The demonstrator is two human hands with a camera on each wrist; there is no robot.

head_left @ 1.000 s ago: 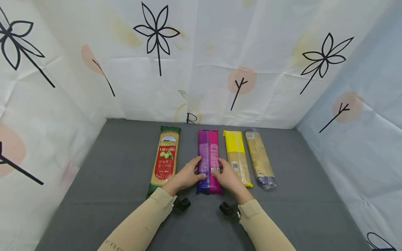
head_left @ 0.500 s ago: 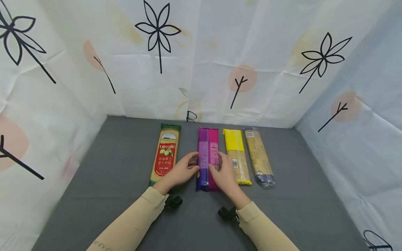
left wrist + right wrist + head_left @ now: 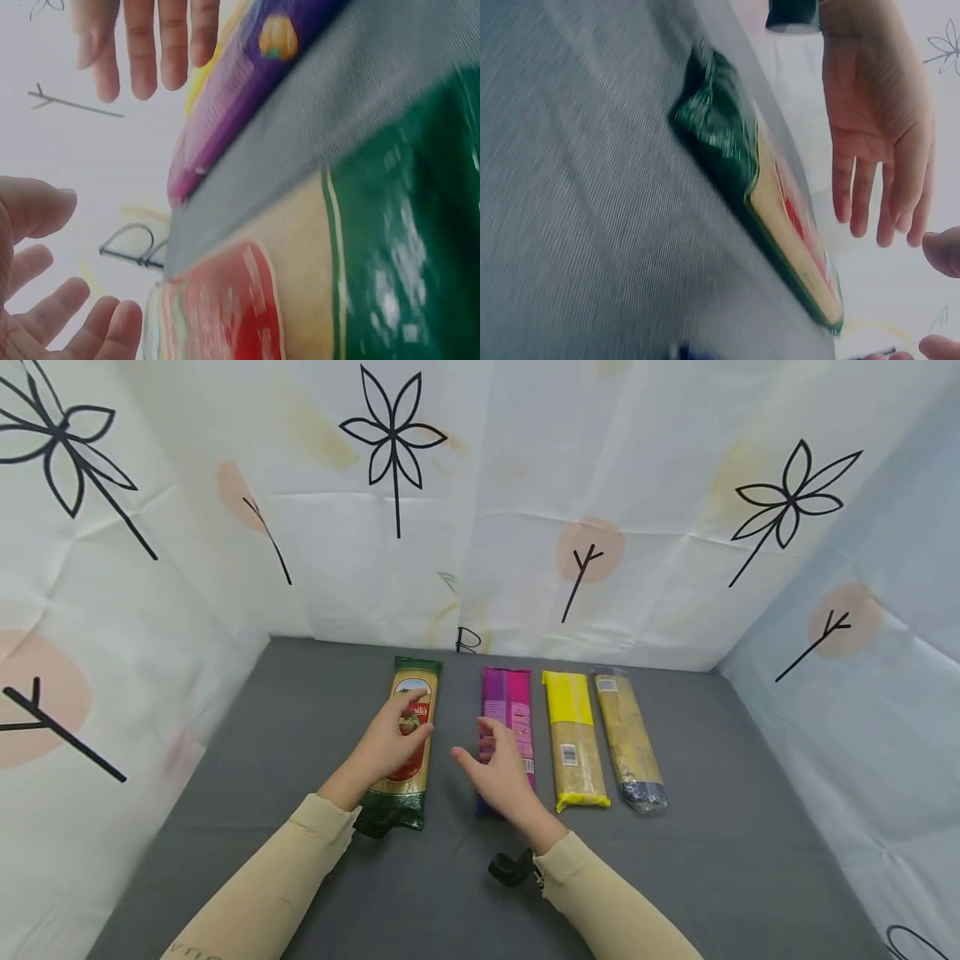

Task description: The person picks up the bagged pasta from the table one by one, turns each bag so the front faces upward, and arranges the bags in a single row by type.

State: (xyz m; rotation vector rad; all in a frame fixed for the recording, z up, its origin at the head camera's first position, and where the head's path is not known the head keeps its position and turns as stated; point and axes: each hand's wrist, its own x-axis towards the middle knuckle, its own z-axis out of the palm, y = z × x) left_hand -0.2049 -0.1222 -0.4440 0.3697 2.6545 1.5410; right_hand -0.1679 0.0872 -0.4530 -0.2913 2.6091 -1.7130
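Above the green-ended Olivoilà spaghetti pack (image 3: 408, 789) hovers my left hand (image 3: 382, 743), its fingers loosely bent and holding nothing. In the left wrist view that pack (image 3: 300, 262) lies below the hand, apart from it. My right hand (image 3: 506, 777) is over the left side of the purple and pink pasta pack (image 3: 520, 710), thumb spread away from the fingers, with nothing in its grasp. The right wrist view shows the Olivoilà pack (image 3: 772, 195) flat on the cloth, with the left hand (image 3: 881, 127) raised over it.
Right of the purple pack lie a yellow-topped pasta pack (image 3: 577, 752) and a clear pack with a dark blue end (image 3: 632, 743). All rest on a grey cloth (image 3: 712, 860), with patterned white curtains (image 3: 510, 468) behind and at the sides.
Both hands have let go of the purple pack and moved left. The left hand is now over the Olivoilà pack, whose lower end has shifted slightly to the right.
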